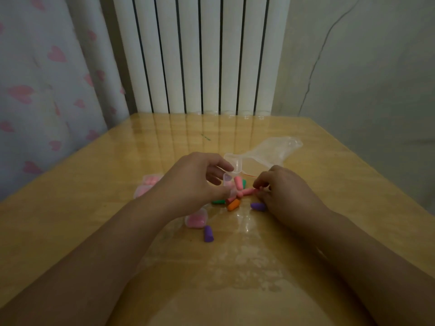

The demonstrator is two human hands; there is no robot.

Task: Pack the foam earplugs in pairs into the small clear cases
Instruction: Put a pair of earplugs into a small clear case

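My left hand (195,182) grips a small clear case (228,184) with its lid up, just above a heap of loose foam earplugs. My right hand (280,189) pinches the end of a pink earplug (248,191) lying on the table. Around them lie another pink earplug (237,181), a green one (217,202), an orange one (233,204) and two purple ones (257,206) (208,233). A shut case with pink earplugs (196,218) sits under my left wrist. Two more filled cases (150,179) (141,191) lie left of that hand.
A crumpled clear plastic bag (268,151) and an empty clear case (237,166) lie behind the heap. The glossy wooden table (94,208) ends at a white radiator (200,55) at the back, with a heart-patterned curtain (47,90) to the left.
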